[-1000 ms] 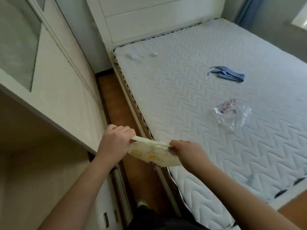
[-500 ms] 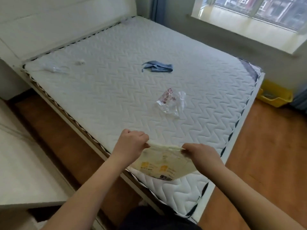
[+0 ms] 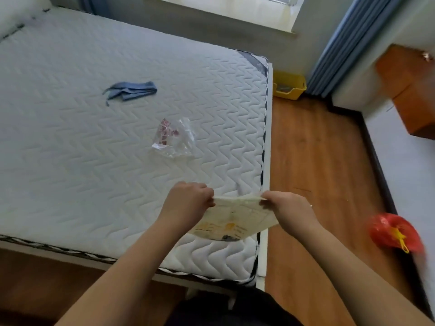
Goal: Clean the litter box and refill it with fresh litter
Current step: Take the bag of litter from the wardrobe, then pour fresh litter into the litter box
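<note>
Fingers (image 3: 207, 196) of my left hand (image 3: 188, 203) and right hand (image 3: 289, 208) pinch top corners of cream packet (image 3: 233, 220) over mattress (image 3: 94, 137) corner. Yellow litter box (image 3: 290, 87) on floor beyond bed foot, well apart. Advise even pull, packet upright, avoid spill.

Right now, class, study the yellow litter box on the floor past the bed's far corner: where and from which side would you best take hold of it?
Probably by the rim of the yellow litter box, from above on its open right side. It sits upright on the floor, its left edge hidden behind the mattress corner, the curtain close behind, so the raised rim is the clearest hold.
</note>
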`<state>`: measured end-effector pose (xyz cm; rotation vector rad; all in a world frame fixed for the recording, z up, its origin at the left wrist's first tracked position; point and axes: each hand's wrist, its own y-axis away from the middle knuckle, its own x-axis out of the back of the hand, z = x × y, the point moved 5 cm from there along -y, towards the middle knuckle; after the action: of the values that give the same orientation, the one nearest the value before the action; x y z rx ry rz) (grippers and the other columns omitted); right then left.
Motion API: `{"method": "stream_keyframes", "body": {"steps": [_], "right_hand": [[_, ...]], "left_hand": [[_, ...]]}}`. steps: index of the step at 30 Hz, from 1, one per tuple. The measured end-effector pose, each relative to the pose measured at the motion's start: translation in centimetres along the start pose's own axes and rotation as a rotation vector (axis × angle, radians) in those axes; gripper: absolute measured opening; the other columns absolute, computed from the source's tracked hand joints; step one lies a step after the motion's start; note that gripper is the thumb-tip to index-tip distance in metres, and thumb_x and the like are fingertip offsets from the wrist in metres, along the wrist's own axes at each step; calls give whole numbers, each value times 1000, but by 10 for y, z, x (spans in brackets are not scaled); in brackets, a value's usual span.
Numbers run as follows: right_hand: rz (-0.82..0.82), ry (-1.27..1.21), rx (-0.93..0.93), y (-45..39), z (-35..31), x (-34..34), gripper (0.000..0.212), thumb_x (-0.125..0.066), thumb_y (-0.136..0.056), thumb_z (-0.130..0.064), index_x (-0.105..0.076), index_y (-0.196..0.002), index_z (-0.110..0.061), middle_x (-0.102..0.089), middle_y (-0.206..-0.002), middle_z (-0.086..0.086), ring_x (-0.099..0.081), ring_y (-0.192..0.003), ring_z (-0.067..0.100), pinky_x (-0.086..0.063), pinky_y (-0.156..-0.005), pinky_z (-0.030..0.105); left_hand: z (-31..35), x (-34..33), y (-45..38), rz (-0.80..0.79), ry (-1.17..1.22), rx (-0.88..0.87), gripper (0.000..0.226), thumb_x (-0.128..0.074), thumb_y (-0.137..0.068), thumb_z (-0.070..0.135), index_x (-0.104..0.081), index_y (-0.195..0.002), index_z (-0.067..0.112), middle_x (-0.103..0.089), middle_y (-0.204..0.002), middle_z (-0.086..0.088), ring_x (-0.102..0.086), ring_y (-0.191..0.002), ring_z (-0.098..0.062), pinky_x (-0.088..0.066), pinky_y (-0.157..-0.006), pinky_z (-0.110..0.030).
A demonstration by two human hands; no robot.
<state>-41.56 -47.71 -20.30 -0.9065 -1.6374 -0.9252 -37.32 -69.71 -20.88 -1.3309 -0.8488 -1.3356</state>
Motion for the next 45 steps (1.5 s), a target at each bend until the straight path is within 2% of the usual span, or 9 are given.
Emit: {"method": "stream_keyframes", "body": {"steps": [4,10,17,23,31,36,40,43,45], "right_hand": [[48,12,-44,2,14,6,20,-53,-92,-17,-65,-102,-30,-64,-80,-13,-55,-69,14,-28,-51,24],[104,0,-152,28,50,18,14,-56,-89,-20,-67,-94,-29,-66,-78,-10,-59,-70,16,-35,-53,28],[285,-63,-289,77,126,40,12,-59,-86,-33,-66,-78,-27,-62,-64,-10,-56,-58,12,-45,-49,28],[296,-104,-443,126,219,49,11,-61,-89,-31,-67,-81,-26,-65,-69,-11,-54,-64,16,-41,-61,29],[342,-156,-473,202,371,61,21,-49,-81,-30,-67,-75,-23,-64,-64,-8,-48,-56,13,-19,-51,16],[313,-161,-470,237,473,70,23,-44,-85,-32,-65,-76,-26,-62,-65,-10,-52,-59,15,-28,-50,19],[325,-164,-528,267,542,86,11,-57,-88,-26,-67,-85,-27,-64,-73,-12,-58,-68,13,-49,-55,28],[391,-207,-546,283,575,103,15,-58,-83,-30,-71,-88,-25,-67,-78,-11,-57,-71,11,-43,-58,23],[449,-204,-562,291,592,116,14,-60,-83,-26,-72,-89,-23,-69,-80,-9,-55,-73,10,-43,-69,26]], "left_hand": [[5,-2,-16,47,38,-27,28,-88,-63,26,-62,-57,19,-55,-52,6,-51,-42,-20,-24,-48,-24],[43,-3,-42,74,93,-149,28,-88,-64,24,-62,-59,18,-54,-54,6,-50,-43,-19,-28,-44,-24],[127,-7,-93,113,149,-332,23,-86,-66,20,-64,-62,15,-57,-56,4,-53,-47,-20,-35,-42,-27],[229,-30,-134,55,148,-447,24,-85,-69,23,-63,-61,16,-57,-57,5,-53,-49,-18,-33,-47,-24],[392,-82,-187,-22,217,-380,26,-78,-77,27,-58,-64,17,-55,-61,7,-55,-56,-19,-38,-44,-27],[490,-101,-219,-64,235,-384,31,-76,-79,27,-51,-62,20,-47,-61,11,-50,-56,-15,-39,-44,-28],[561,-103,-234,-45,281,-492,25,-73,-82,29,-59,-66,18,-54,-61,9,-48,-54,-11,-36,-43,-23],[598,-98,-255,0,324,-509,33,-49,-89,37,-63,-66,18,-55,-60,10,-49,-52,-9,-34,-45,-20],[620,-95,-270,22,335,-532,36,-44,-88,38,-62,-65,17,-54,-59,9,-49,-52,-12,-34,-44,-22]]}}
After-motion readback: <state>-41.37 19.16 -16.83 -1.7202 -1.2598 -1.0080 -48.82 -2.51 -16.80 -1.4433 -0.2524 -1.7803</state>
